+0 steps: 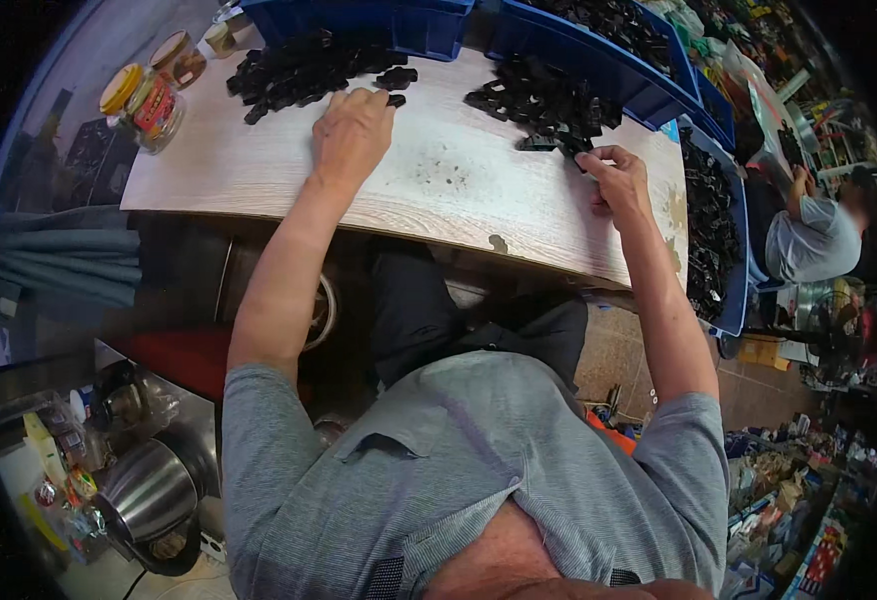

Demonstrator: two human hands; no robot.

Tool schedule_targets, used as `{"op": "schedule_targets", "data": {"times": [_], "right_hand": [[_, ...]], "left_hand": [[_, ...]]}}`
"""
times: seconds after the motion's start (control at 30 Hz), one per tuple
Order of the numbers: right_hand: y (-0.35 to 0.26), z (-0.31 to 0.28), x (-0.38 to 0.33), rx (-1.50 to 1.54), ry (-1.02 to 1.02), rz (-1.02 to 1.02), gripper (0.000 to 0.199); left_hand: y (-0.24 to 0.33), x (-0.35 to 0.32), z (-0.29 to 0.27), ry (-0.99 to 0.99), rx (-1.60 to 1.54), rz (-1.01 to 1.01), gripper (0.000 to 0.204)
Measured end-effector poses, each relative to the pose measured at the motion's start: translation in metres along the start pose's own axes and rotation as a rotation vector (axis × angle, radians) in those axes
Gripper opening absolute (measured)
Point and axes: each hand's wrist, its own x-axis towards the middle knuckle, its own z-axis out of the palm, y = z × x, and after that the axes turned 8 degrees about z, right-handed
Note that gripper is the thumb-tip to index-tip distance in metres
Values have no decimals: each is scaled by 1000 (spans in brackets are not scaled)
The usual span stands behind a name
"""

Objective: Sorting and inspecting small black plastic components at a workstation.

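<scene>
My left hand [352, 130] lies knuckles up on the pale wooden table [259, 180], its fingertips at the near edge of a heap of small black plastic parts [299, 65], touching one loose part [396, 99]. Whether it grips anything I cannot tell. My right hand [614, 180] is near the table's right side, fingers pinched on a small black part [577, 152] at the edge of a second heap of black parts [544, 100].
Blue bins [599, 60] holding more black parts line the table's far edge and right side [734, 290]. Jars with yellow lids [144, 100] stand at the left corner. Another person [809, 235] sits at right. A steel kettle [149, 490] sits lower left.
</scene>
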Motion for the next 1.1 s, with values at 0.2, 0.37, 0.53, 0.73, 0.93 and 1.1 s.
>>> {"op": "schedule_targets", "data": {"times": [0.2, 0.37, 0.53, 0.73, 0.93, 1.1], "right_hand": [[6, -3, -8, 40, -20, 65, 33], [4, -2, -20, 15, -41, 85, 37], [5, -4, -29, 28, -130, 130, 37], [5, 8, -40, -12, -148, 136, 38], [-1, 19, -59, 64, -286, 103, 33], [15, 14, -39, 233, -225, -138, 28]], "left_hand": [[-14, 12, 4, -22, 26, -72, 29], [6, 7, -1, 27, -86, -20, 20], [23, -6, 1, 42, -90, 75, 23], [91, -20, -2, 51, -674, -164, 27], [156, -15, -2, 43, -881, -167, 30], [159, -3, 3, 48, -753, 6, 28]]}}
